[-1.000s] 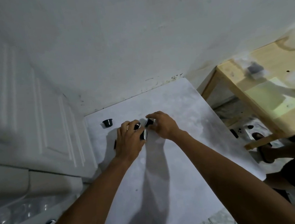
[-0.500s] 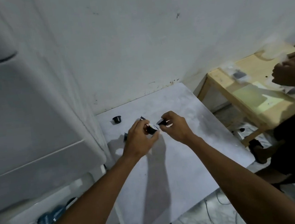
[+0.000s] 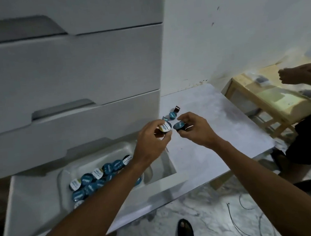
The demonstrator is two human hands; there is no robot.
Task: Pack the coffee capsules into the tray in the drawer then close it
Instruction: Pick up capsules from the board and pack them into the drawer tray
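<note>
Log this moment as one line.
left hand: holds white-lidded capsule | right hand: holds teal-lidded capsule | white drawer: open | tray: part-filled

Left hand [image 3: 150, 143] and right hand [image 3: 195, 130] each pinch a capsule above the desk [image 3: 221, 139]; beside it, the open drawer [image 3: 34, 205] holds a capsule-filled tray [image 3: 64, 176].

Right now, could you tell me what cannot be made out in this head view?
- Tray: its right and near parts are hidden by the left forearm, so the count of capsules and free space is unknown.
- Capsule in left hand: body hidden by fingers.
- Loose capsules on the table: too small to read.
</note>
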